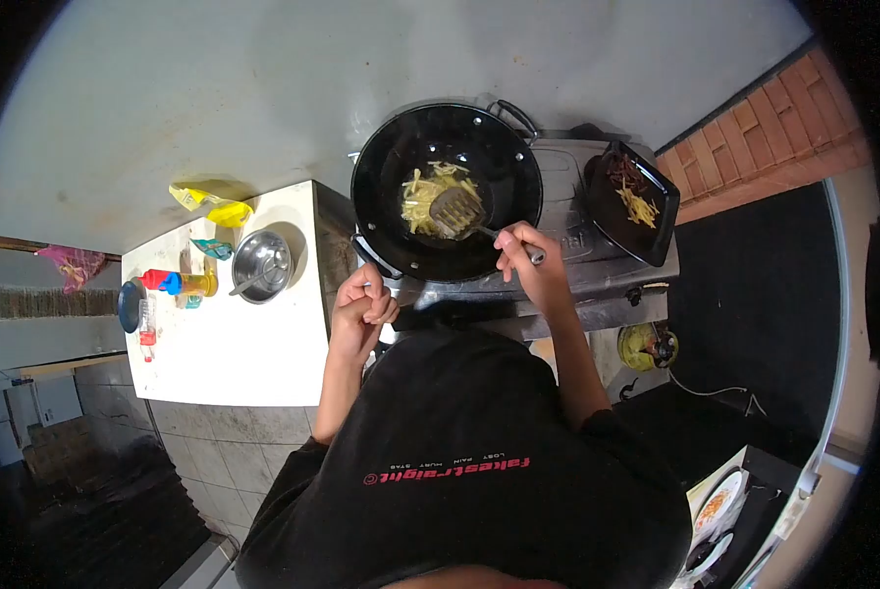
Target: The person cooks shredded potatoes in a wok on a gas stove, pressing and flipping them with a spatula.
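My right hand [536, 263] is wrapped round the handle of a slotted spatula [456, 210]. The spatula's head rests among pale, shredded food strips [422, 196] inside a large black wok [381, 147]. Just below the wok's near-left handle [373, 257], my left hand [361, 306] is held with its fingers curled in, and I see nothing in them. To the right of the wok, a black angular dish [609, 213] holds more yellowish strips [638, 208] and dark reddish pieces [624, 172].
The wok sits on a metal stove [562, 196]. On the white counter [214, 368] at left stand a steel bowl [262, 257] with a spoon, a yellow packet [226, 212] and several bottles [200, 284]. A gas cylinder [646, 348] is below the stove; brickwork [754, 133] borders the right.
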The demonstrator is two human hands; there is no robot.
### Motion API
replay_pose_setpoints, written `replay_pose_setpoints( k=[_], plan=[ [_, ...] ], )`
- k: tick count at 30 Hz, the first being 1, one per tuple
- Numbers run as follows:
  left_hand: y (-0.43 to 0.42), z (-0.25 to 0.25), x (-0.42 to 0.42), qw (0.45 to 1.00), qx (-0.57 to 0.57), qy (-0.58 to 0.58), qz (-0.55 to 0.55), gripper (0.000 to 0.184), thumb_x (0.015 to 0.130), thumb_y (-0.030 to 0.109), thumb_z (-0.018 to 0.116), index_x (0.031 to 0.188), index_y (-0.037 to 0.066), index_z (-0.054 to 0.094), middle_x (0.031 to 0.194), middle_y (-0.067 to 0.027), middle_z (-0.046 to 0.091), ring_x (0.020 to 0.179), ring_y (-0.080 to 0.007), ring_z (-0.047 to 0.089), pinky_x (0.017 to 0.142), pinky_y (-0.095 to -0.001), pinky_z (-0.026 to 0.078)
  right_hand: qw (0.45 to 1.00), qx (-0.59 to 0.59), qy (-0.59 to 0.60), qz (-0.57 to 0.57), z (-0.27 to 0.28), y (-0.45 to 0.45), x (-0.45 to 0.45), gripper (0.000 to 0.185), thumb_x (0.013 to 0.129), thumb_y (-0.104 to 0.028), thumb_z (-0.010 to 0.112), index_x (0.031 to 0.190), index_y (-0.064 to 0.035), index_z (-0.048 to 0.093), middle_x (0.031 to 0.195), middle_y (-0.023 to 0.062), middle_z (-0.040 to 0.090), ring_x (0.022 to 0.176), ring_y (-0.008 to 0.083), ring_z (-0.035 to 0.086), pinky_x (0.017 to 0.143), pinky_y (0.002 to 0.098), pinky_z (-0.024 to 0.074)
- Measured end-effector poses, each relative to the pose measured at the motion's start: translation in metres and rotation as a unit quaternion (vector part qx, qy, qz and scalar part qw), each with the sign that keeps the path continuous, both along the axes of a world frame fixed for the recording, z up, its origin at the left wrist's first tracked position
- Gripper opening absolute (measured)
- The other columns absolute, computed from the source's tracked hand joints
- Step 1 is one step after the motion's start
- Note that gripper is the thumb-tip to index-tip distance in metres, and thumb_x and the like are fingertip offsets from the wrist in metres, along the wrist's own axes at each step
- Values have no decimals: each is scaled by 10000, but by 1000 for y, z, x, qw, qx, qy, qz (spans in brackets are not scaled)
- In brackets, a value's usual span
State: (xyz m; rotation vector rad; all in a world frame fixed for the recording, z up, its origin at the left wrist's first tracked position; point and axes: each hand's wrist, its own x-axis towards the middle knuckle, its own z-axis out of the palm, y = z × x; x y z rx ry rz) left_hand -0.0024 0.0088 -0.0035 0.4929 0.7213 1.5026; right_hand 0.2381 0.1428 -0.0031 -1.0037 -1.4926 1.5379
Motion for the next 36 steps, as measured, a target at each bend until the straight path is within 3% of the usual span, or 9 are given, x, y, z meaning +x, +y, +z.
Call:
replay_pose_setpoints(
  k=[11, 23, 36],
  plan=[
    [-1, -3, -5, 1000, 1, -8, 11, 224, 737, -105, 431, 832, 98, 429, 555, 48, 356, 468, -72, 289, 522, -266, 251, 999, -30, -7, -26, -6, 9, -9, 271, 1026, -189, 598, 825, -8, 617, 625, 22, 562, 536, 72, 542, 518, 241, 422],
    [1, -1, -4, 1000, 7, -8, 2, 208, 751, -95, 441, 841, 93, 433, 556, 47, 345, 464, -70, 280, 516, -268, 242, 998, -31, -37, -27, -17, 15, -9, 303, 1013, -187, 616, 772, -4, 606, 633, 8, 550, 539, 67, 554, 460, 237, 398],
    [5, 5, -3, 1000, 7, -4, -5, 199, 759, -89, 447, 842, 92, 431, 557, 49, 338, 463, -67, 277, 509, -264, 235, 999, -21, -13, -26, -15, 15, -12, 309, 1020, -194, 604, 781, 2, 605, 633, 20, 551, 533, 67, 541, 482, 240, 400]
  ],
)
